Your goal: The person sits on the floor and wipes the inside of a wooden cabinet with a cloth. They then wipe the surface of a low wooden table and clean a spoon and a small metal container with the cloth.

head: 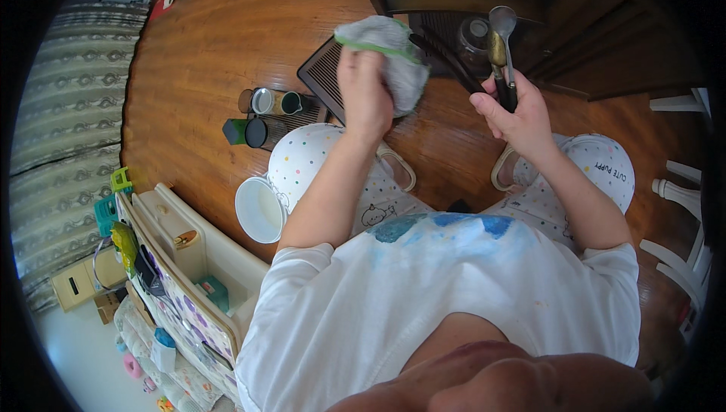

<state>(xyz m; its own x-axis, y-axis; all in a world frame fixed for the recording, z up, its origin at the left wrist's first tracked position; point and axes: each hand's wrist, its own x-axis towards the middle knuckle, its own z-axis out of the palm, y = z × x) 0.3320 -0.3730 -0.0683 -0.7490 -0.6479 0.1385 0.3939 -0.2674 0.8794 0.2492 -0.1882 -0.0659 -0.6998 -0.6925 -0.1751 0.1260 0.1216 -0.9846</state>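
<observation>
My left hand [366, 89] grips a grey cloth [409, 86] with a green edge. A dark slatted tray [320, 72] sits behind that hand, partly covered by it and the cloth. In my right hand [523, 114] is a bundle of utensils: a metal spoon [503, 18], a brass-coloured tool [497, 49] with a dark handle, and long dark tongs [451, 60]. The tips of the tongs reach the cloth's right edge; whether they touch it I cannot tell. Beyond the utensils, a clear glass vessel [474, 38] stands on another dark slatted surface [434, 32].
Several cups and canisters [262, 101] stand left of my knee, on and beside a slatted board [303, 120]. A white bucket [258, 211] stands by my left leg. Dark wooden furniture [448, 2] rises ahead, white chair parts [678, 196] at right, and a cream cabinet [227, 253] at lower left.
</observation>
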